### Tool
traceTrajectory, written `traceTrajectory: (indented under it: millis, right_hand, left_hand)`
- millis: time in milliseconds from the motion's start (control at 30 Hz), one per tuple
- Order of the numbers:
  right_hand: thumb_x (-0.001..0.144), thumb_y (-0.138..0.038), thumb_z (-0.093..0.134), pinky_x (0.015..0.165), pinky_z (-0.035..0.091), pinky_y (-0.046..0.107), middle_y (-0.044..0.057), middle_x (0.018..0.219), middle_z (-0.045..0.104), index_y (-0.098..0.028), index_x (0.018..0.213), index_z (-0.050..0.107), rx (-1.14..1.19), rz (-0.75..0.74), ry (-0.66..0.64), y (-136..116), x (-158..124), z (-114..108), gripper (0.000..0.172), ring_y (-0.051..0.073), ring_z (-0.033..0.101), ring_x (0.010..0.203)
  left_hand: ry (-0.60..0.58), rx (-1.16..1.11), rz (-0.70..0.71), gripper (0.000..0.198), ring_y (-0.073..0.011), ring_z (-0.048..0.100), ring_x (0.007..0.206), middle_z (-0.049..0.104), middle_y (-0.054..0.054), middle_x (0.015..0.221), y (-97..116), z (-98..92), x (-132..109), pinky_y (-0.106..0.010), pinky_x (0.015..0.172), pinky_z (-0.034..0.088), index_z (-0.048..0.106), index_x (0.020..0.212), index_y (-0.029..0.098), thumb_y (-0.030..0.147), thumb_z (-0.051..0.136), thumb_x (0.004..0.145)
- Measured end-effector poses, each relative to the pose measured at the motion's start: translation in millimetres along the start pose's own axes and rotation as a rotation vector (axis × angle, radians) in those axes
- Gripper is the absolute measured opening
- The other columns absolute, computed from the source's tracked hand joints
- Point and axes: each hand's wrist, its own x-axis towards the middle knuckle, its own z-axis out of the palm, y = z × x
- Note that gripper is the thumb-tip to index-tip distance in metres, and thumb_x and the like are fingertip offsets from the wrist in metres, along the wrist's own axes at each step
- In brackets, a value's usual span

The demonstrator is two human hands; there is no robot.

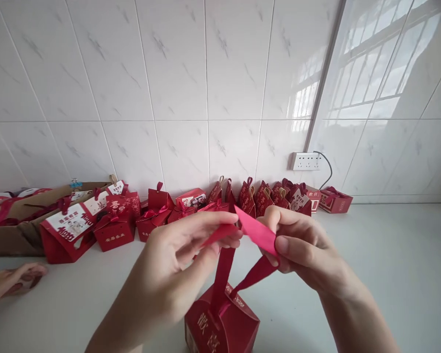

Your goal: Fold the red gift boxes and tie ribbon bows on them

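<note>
Below my hands stands a red gift box [238,328] with gold characters and folded flaps closing its top. A dark pink ribbon [224,279] rises from the top of the box in two strands. One strand runs up into my left hand [172,274], whose thumb and fingers are closed around it, hiding part of it. The other strand reaches my right hand [312,250], which pinches it between thumb and fingers. A bright pink stretch of ribbon slants across the gap between both hands.
Finished-looking red gift boxes [113,235] line the tiled wall [183,78]. A cardboard carton [16,240] with ribbons and cards sits at left. Another person's hand [18,279] rests on the white table [397,264] at the left edge. A power socket [306,161] is on the wall.
</note>
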Motion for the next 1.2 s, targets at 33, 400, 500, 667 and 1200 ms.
traceTrajectory:
  millis: [33, 400, 500, 667, 1200]
  right_hand:
    - [0.086, -0.029, 0.062, 0.041, 0.021, 0.016, -0.005, 0.058, 0.044, -0.017, 0.075, 0.053, -0.002, -0.003, 0.000, -1, 0, -1, 0.019, 0.003, 0.029, 0.047]
    - [0.086, -0.035, 0.064, 0.030, 0.031, 0.015, -0.003, 0.054, 0.054, -0.020, 0.076, 0.058, -0.191, -0.024, 0.223, -11, -8, 1, 0.020, 0.006, 0.044, 0.037]
    - [0.085, -0.037, 0.064, 0.031, 0.032, 0.015, -0.003, 0.055, 0.052, -0.018, 0.075, 0.057, -0.241, 0.015, 0.252, -8, -3, 3, 0.023, 0.006, 0.043, 0.040]
    - [0.087, -0.036, 0.063, 0.033, 0.032, 0.012, -0.002, 0.060, 0.052, -0.017, 0.074, 0.056, -0.368, 0.116, 0.201, -6, 0, 4, 0.024, 0.006, 0.046, 0.047]
    - [0.086, -0.037, 0.064, 0.033, 0.034, 0.015, -0.003, 0.056, 0.049, -0.018, 0.074, 0.058, -0.372, -0.014, 0.293, -13, -4, 1, 0.023, 0.005, 0.040, 0.041]
  left_hand:
    - [0.024, 0.038, 0.008, 0.020, -0.0157, 0.068, 0.076, 0.071, -0.003, 0.078, -1, -1.7, -1, -0.022, 0.070, 0.057, 0.073, 0.097, 0.024, 0.021, 0.065, 0.079]
    - [0.455, -0.237, 0.132, 0.015, -0.0100, 0.055, 0.067, 0.059, 0.002, 0.072, -21, -7.8, 22, -0.020, 0.060, 0.049, 0.064, 0.073, 0.021, 0.033, 0.064, 0.082]
    - [0.320, -0.262, 0.091, 0.018, -0.0118, 0.055, 0.064, 0.058, 0.000, 0.070, -18, 0.0, 20, -0.023, 0.059, 0.049, 0.063, 0.076, 0.020, 0.036, 0.063, 0.083]
    - [0.245, -0.273, 0.149, 0.016, -0.0087, 0.049, 0.049, 0.052, 0.003, 0.054, -7, 4.3, 5, -0.023, 0.052, 0.046, 0.067, 0.079, 0.021, 0.036, 0.063, 0.084]
    - [0.215, -0.248, -0.063, 0.021, -0.0076, 0.054, 0.042, 0.059, 0.002, 0.055, -14, 23.3, 15, -0.017, 0.043, 0.048, 0.061, 0.074, 0.016, 0.034, 0.070, 0.078]
